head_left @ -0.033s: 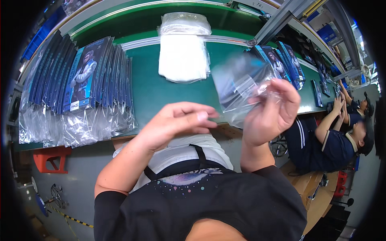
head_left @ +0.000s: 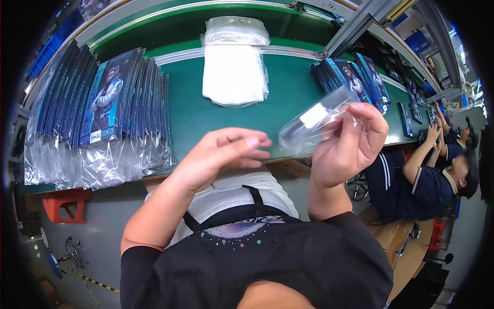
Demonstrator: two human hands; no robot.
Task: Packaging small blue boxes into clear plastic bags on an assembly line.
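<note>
My right hand (head_left: 346, 149) pinches the open end of a clear plastic bag with a box in it, a bagged box (head_left: 311, 123) held tilted above the bench. A pale label strip shows on its narrow side; its broad faces are mostly turned away. My left hand (head_left: 221, 154) is apart from it on the left, fingers stretched out and holding nothing. At the left stands a row of dark blue bagged boxes (head_left: 105, 103), a figure printed on one, loose bag ends toward me. Beyond my hands lies a stack of flat white bags (head_left: 234, 74).
More blue boxes (head_left: 350, 77) stand at the right of the green bench (head_left: 188, 98). A metal post (head_left: 355, 31) rises behind them. At far right, two co-workers (head_left: 432, 175) reach over the bench. Below it are a red stool (head_left: 67, 206) and a cardboard box (head_left: 411, 247).
The bagged box in my right hand has turned from showing a broad face to lying nearly edge-on. My left hand has shifted slightly left, away from it.
</note>
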